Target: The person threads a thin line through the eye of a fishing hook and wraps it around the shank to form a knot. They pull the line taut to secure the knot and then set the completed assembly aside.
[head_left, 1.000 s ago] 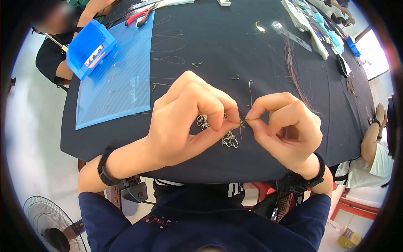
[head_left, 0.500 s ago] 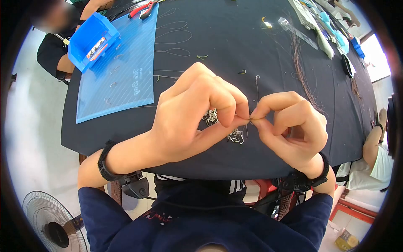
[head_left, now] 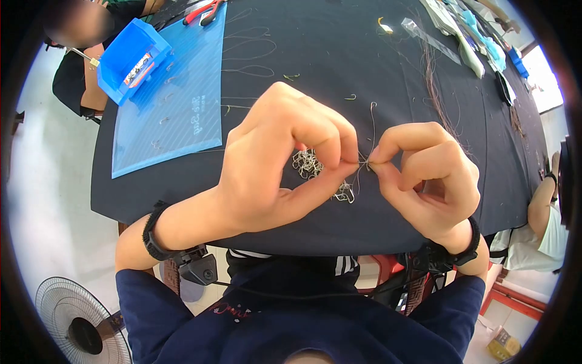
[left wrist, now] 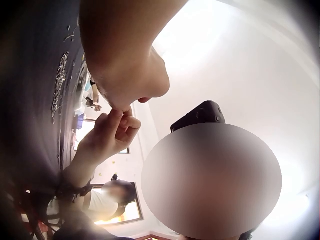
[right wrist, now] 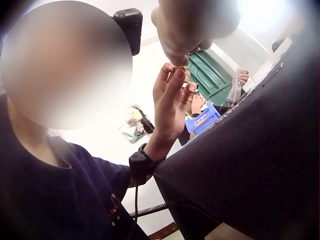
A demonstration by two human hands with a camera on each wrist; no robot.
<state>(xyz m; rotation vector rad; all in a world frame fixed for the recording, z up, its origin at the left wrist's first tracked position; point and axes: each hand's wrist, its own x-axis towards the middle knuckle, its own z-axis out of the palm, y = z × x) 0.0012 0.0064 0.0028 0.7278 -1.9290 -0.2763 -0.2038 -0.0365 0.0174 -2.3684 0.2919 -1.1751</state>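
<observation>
In the head view my left hand (head_left: 260,167) and right hand (head_left: 433,173) face each other over the table. Each pinches thin fishing line (head_left: 374,133) between thumb and forefinger, the strands crossing in the small gap between the fingertips. From there the line runs away from me to a fish hook (head_left: 373,105); a loose end hangs down nearer me. Behind my left thumb, and partly hidden by it, lies a pile of silvery fish hooks (head_left: 307,162). In the right wrist view the fingertips of both hands overlap, and the line is too fine to make out.
A blue sleeve board (head_left: 182,109) with hooks and looped lines lies at the left, a blue bin (head_left: 130,64) on it. Red-handled pliers (head_left: 206,12) rest at its far end. Reddish strands (head_left: 431,85) and a clear bag (head_left: 430,42) lie to the right. Another person sits far left.
My fingertips came close together half a second ago and have since drawn slightly apart, with line now showing between them. Both hands keep their pinch.
</observation>
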